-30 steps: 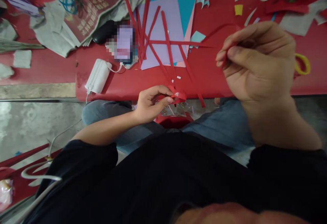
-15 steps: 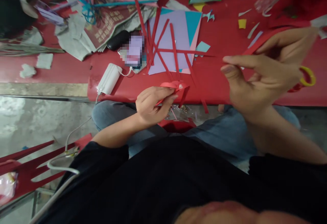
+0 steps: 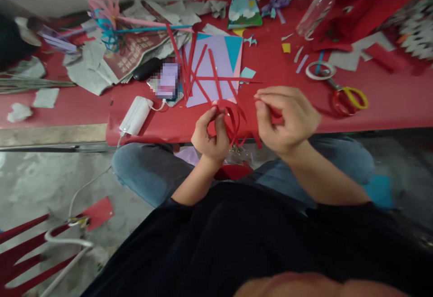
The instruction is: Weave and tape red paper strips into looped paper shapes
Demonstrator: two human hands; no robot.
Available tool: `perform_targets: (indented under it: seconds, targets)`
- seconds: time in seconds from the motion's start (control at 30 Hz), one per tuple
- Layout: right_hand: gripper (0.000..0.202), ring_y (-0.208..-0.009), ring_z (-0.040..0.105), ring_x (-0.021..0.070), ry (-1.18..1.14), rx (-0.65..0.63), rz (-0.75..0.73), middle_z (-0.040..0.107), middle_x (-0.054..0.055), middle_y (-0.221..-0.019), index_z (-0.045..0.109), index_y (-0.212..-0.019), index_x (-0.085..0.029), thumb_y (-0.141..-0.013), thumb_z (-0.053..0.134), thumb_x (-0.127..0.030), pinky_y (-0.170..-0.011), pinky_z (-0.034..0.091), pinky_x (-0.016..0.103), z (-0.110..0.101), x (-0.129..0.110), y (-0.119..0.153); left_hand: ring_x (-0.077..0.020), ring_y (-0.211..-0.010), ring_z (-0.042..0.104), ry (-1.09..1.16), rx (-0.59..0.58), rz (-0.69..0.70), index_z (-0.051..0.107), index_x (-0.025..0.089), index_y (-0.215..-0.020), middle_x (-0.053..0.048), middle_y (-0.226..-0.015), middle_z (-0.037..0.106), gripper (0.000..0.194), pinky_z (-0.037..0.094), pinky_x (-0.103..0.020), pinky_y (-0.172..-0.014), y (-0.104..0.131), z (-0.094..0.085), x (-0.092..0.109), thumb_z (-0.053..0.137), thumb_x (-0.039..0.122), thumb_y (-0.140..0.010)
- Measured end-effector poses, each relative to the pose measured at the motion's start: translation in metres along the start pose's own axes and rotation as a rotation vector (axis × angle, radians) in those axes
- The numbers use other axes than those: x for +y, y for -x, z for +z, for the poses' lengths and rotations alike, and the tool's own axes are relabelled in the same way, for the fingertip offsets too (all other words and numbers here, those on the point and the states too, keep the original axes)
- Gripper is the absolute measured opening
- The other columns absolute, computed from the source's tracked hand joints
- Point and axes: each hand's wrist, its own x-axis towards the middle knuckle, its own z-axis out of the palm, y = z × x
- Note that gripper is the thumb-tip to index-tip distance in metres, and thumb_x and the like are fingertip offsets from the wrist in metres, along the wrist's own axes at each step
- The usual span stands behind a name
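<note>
Looped red paper strips (image 3: 235, 118) curl out from my left hand (image 3: 211, 136), whose thumb and fingers pinch them just above the table's front edge. My right hand (image 3: 287, 118) is a short way to the right, its thumb and fingertips pressed together. Whatever those fingertips hold, if anything, is too small or blurred to make out. Beyond both hands, several loose red strips lie crossed over a stack of lilac paper (image 3: 208, 67), with blue and pink sheets showing at its edge.
Scissors (image 3: 355, 98) with yellow and red handles and a white tape roll (image 3: 320, 70) lie on the right. A white power bank (image 3: 137, 115), a phone (image 3: 169, 79) and crumpled newspaper (image 3: 93, 69) occupy the left. A clear plastic tube (image 3: 318, 12) lies at the back.
My right hand has moved left and closer to my left hand. The red strips at my left hand now stand in open loops. The view has shifted, uncovering the scissors and tape roll.
</note>
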Motion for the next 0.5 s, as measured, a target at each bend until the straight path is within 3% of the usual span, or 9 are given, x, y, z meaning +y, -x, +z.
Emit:
perform_targets:
  seconds: [0.1, 0.23, 0.37, 0.5]
  targets:
    - [0.01, -0.094, 0.086, 0.0252, -0.158, 0.021, 0.178, 0.087, 0.004, -0.104, 0.078, -0.111, -0.028, -0.106, 0.072, -0.021, -0.084, 0.072, 0.043, 0.005, -0.03, 0.003, -0.0155, -0.089, 0.086, 0.123, 0.007, -0.125, 0.075, 0.021, -0.128, -0.003, -0.106, 0.085, 0.027, 0.073, -0.032, -0.086, 0.001, 0.012, 0.008, 0.074, 0.042, -0.11]
    - [0.007, -0.077, 0.084, 0.0199, -0.327, -0.025, 0.445, 0.081, -0.001, -0.091, 0.075, -0.116, -0.03, -0.109, 0.073, -0.029, -0.074, 0.071, 0.036, 0.003, -0.038, 0.01, -0.0119, -0.076, 0.082, 0.237, -0.011, -0.279, 0.076, 0.021, -0.122, -0.001, -0.098, 0.083, 0.029, 0.07, -0.026, -0.073, -0.002, 0.009, 0.02, 0.078, 0.047, -0.108]
    - [0.025, -0.078, 0.083, 0.0185, -0.559, -0.18, 0.52, 0.084, -0.001, -0.098, 0.074, -0.133, -0.033, -0.109, 0.074, -0.035, -0.069, 0.072, 0.032, 0.006, -0.034, 0.008, -0.0118, -0.075, 0.081, 0.251, -0.05, -0.408, 0.073, 0.021, -0.116, -0.001, -0.094, 0.083, 0.034, 0.068, -0.025, -0.07, -0.005, 0.001, 0.027, 0.077, 0.053, -0.107]
    - [0.022, -0.069, 0.078, 0.0169, -0.513, -0.32, 0.484, 0.085, 0.0, -0.104, 0.074, -0.134, -0.036, -0.114, 0.065, -0.036, -0.062, 0.068, 0.033, 0.011, -0.039, -0.001, -0.0093, -0.07, 0.076, 0.281, -0.037, -0.433, 0.069, 0.023, -0.116, -0.001, -0.097, 0.084, 0.034, 0.063, -0.024, -0.067, -0.003, 0.001, 0.025, 0.075, 0.056, -0.109]
